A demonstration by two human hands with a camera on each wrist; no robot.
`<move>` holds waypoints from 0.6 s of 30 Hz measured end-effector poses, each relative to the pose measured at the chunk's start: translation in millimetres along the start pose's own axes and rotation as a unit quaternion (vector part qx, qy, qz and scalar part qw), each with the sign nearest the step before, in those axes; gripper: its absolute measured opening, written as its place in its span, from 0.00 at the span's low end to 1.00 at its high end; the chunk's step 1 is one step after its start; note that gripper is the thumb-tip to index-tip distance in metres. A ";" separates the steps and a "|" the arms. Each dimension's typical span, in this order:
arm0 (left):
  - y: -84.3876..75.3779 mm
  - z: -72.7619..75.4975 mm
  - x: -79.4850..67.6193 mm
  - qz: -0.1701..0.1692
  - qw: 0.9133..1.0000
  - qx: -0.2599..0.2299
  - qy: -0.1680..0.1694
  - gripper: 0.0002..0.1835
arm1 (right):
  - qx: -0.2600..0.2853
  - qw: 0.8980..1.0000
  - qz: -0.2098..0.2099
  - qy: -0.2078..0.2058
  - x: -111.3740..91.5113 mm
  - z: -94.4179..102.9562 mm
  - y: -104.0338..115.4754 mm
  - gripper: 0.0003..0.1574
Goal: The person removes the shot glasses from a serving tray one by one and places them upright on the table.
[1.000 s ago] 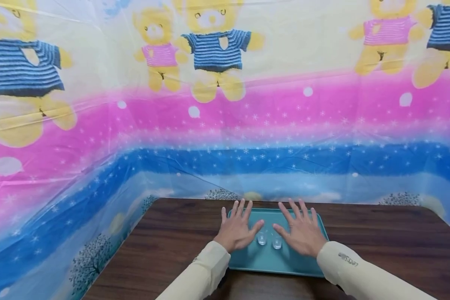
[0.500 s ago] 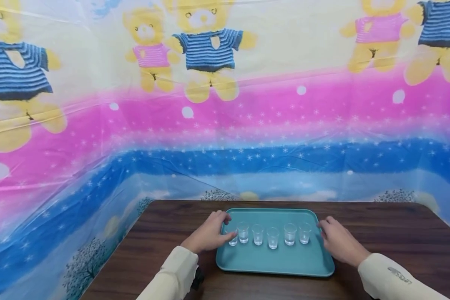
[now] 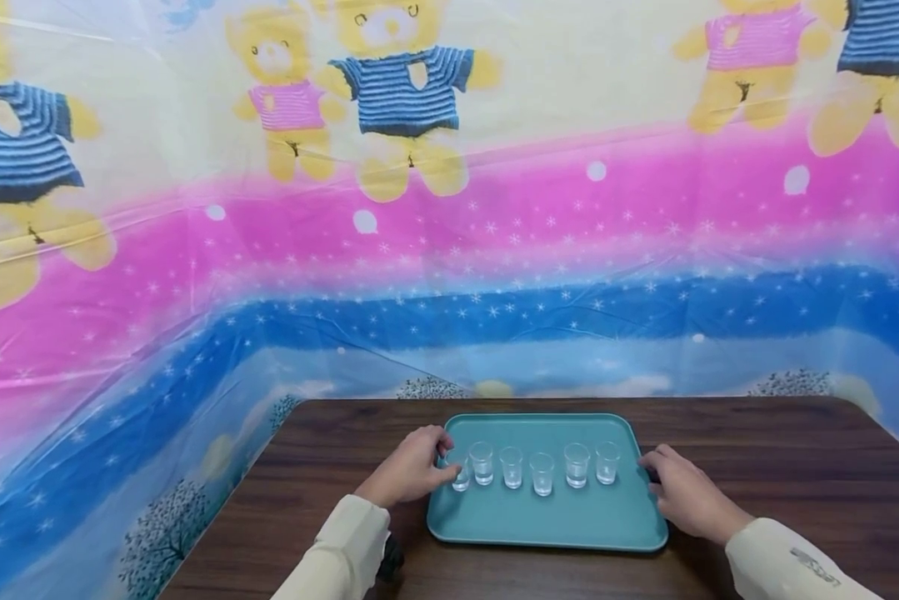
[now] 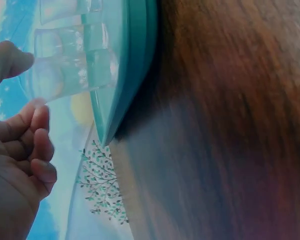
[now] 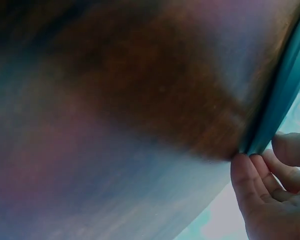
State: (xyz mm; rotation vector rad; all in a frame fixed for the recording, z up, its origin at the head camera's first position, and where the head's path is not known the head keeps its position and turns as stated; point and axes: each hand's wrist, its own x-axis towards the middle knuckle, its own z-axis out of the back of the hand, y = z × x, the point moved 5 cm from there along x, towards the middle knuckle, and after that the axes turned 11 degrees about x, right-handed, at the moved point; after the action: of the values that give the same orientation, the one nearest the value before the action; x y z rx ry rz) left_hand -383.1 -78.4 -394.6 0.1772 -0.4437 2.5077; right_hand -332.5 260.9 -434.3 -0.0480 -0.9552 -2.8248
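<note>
On the teal tray (image 3: 546,525) several small clear shot glasses (image 3: 542,477) stand upright in a slightly uneven row, each with a little clear liquid or thick base at the bottom. My left hand (image 3: 407,467) is at the tray's left side, thumb and index finger pinching the leftmost shot glass (image 3: 460,477) near its rim. In the left wrist view that glass (image 4: 65,77) shows between thumb and index finger, the other fingers loosely curled. My right hand (image 3: 692,492) holds the tray's right edge; in the right wrist view its fingertips meet the tray rim (image 5: 275,105) with the thumb opposite.
The tray lies on a dark brown wooden table (image 3: 329,467). Behind and to the left hangs a printed curtain (image 3: 419,250) with bears, coming down to the table's back edge.
Both spread hands have come down and apart from over the tray. The left now pinches the leftmost shot glass and the right holds the tray's right edge, uncovering the row of glasses.
</note>
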 end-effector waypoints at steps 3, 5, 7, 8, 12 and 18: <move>7.0 4.8 4.0 0.018 0.999 -0.016 -0.035 0.16 | 0.006 1.000 -0.003 -0.002 1.2 -0.1 -1.1 0.18; 13.3 9.5 9.7 0.037 0.997 -0.019 -0.065 0.15 | 0.010 1.000 -0.006 -0.007 1.0 1.2 -2.8 0.18; 21.3 14.7 16.1 0.062 0.994 -0.017 -0.088 0.15 | 0.015 1.000 -0.008 -0.009 1.2 1.7 -4.5 0.18; 25.7 17.0 19.4 0.076 0.992 -0.016 -0.096 0.15 | 0.016 1.000 -0.010 -0.011 1.4 1.9 -5.4 0.18; 45.2 22.1 32.1 0.116 0.986 -0.013 -0.117 0.15 | 0.026 0.999 -0.016 -0.018 1.8 2.6 -8.4 0.18; 69.4 13.3 43.4 0.157 0.982 -0.016 -0.106 0.16 | 0.037 0.999 -0.019 -0.020 1.1 2.7 -9.6 0.17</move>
State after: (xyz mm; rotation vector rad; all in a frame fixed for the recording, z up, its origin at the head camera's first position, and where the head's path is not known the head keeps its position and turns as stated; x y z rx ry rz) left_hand -457.8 -114.3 -391.5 0.3903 -0.6415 2.8014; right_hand -335.2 269.9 -437.8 -0.0792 -1.0806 -2.8288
